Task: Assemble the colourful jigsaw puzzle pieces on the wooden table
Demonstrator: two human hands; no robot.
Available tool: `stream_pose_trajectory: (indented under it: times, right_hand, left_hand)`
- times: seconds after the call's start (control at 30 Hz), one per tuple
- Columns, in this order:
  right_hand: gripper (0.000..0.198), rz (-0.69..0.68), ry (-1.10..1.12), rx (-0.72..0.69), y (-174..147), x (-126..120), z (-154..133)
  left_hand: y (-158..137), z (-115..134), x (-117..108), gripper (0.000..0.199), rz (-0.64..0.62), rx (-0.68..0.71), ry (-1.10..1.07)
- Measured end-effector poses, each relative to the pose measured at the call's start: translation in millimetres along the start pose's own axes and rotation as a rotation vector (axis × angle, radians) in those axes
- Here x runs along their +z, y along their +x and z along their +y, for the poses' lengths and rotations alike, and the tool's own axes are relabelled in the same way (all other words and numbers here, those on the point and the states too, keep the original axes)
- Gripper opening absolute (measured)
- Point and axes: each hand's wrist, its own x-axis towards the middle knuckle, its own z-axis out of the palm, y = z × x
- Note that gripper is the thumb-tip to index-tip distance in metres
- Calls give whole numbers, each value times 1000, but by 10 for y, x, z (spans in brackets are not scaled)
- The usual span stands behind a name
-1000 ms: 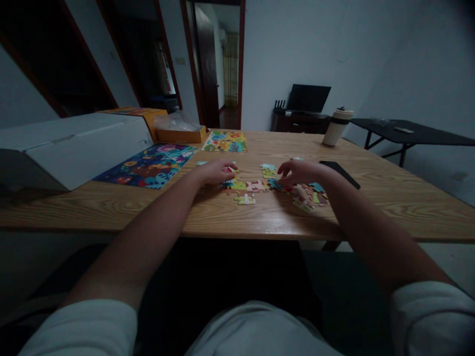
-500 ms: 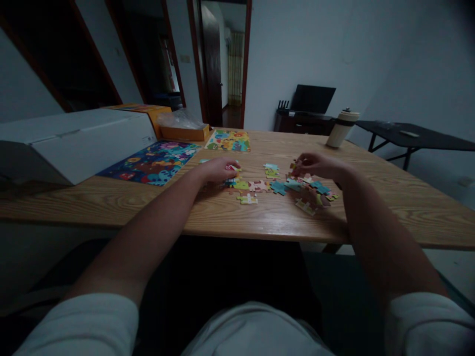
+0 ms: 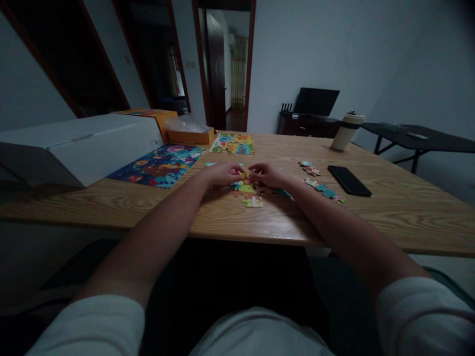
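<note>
My left hand (image 3: pixel 222 174) is over the left side of a partly joined jigsaw (image 3: pixel 245 188), its fingers curled on a red puzzle piece (image 3: pixel 235 171). Close beside it, my right hand (image 3: pixel 266 174) pinches a small yellowish puzzle piece (image 3: pixel 250 174) against the jigsaw's upper edge. Whether that piece is locked in cannot be made out. A pale yellow-green piece (image 3: pixel 253 202) lies just below, nearer the table edge. The right hand and forearm hide part of the jigsaw's right side. Loose pieces (image 3: pixel 325 191) lie scattered to the right of the forearm.
A black phone (image 3: pixel 349 180) and a cream tumbler (image 3: pixel 348 131) are on the table's right. Two picture sheets, one dark blue (image 3: pixel 158 165) and one yellow (image 3: pixel 233 143), lie at the left and back. A white box (image 3: pixel 107 148) and an orange box (image 3: pixel 191 136) stand left.
My right hand has moved left from the loose pieces to the jigsaw beside my left hand, bringing a small piece. The phone has come into sight. The left hand stays nearly in place.
</note>
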Motion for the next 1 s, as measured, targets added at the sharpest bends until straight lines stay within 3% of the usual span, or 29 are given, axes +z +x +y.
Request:
stream_pose_trajectory:
  times: [0.2, 0.33, 0.53, 0.6, 0.7, 0.83, 1.0]
  right_hand:
    - [30, -23, -208, -33, -15, -2, -30]
    - [31, 44, -344, -105, 11, -6, 16]
    - [29, 222, -241, -48, -89, -259, 59]
    - [29, 233, -244, -15, -149, -354, 60]
    - [29, 158, -326, -13, -213, -404, 58]
    - [33, 39, -406, -69, -223, -281, 17]
    - [28, -133, -412, -156, -214, -98, -101]
  left_hand:
    - [-4, 82, 8, 45, -58, -3, 13]
    - [-8, 118, 22, 43, -75, 39, 67]
    - [-34, 171, 6, 37, -50, 206, 105]
    - [-55, 211, -3, 38, -83, 205, 111]
    - [-91, 284, -14, 41, -113, 129, 152]
    - [-107, 316, -25, 36, -120, 36, 180]
    - [-57, 262, -29, 36, -180, 47, 178]
